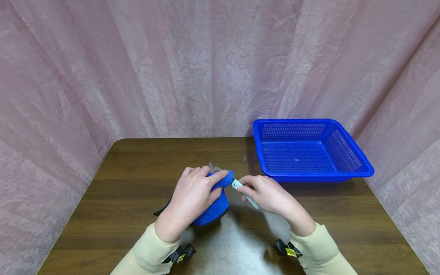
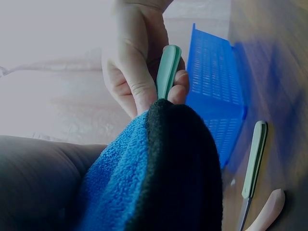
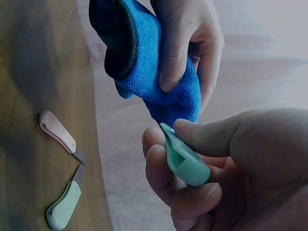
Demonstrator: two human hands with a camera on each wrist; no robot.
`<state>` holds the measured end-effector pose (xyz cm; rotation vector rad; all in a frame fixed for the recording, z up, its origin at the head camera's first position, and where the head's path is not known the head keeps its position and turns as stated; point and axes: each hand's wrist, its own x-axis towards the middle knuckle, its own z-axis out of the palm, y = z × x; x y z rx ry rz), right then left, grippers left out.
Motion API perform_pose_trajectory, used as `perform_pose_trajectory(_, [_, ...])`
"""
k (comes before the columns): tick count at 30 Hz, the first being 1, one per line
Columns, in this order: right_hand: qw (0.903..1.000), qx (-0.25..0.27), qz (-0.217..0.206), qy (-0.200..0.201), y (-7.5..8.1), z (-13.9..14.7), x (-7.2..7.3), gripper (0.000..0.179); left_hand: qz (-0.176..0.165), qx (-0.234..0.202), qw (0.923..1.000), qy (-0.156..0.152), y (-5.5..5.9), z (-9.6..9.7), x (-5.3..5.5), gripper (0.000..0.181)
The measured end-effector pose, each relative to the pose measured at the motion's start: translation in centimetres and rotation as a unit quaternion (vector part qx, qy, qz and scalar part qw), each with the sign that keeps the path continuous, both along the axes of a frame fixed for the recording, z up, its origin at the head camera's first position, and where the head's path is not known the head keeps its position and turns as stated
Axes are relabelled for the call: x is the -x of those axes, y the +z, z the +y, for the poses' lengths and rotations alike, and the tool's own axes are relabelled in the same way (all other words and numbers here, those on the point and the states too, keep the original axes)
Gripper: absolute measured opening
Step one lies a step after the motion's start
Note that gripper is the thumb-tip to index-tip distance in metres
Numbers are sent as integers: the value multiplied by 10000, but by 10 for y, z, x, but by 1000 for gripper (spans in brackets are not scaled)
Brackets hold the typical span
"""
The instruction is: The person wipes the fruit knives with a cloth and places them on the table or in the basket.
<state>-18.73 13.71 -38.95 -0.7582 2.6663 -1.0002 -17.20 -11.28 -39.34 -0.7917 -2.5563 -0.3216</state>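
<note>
Over the worktop [image 1: 137,172], the right hand [image 1: 271,194] pinches a folding knife [image 1: 245,193], likely light, by its stiff handle [image 3: 192,169], the safest hold, while the left hand [image 1: 192,194] clamps soft-looking blue cloth [image 1: 212,210], apparently around the hidden blade.

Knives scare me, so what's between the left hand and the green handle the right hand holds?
The blue cloth. The right wrist view shows it between the left hand and the green handle.
</note>
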Motion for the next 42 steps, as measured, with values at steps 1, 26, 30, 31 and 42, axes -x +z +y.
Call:
perform_pose_trajectory(1, [10000,1,0,-3,0,0,0,15,7,-9,10000,0,0,0,0,40])
perform_pose_trajectory(26, [10000,-31,48,18,0,0,0,16,-94,32,9998,191,3,-8,2,39])
perform_pose_trajectory(30, [10000,-36,60,12,0,0,0,15,-106,79,9996,251,3,-10,3,39])
perform_pose_trajectory(31, [10000,-38,73,14,0,0,0,15,-101,91,9996,267,3,-10,3,39])
perform_pose_trajectory(42, [9998,-84,162,25,1,0,0,14,-257,100,9990,359,6,-12,4,40])
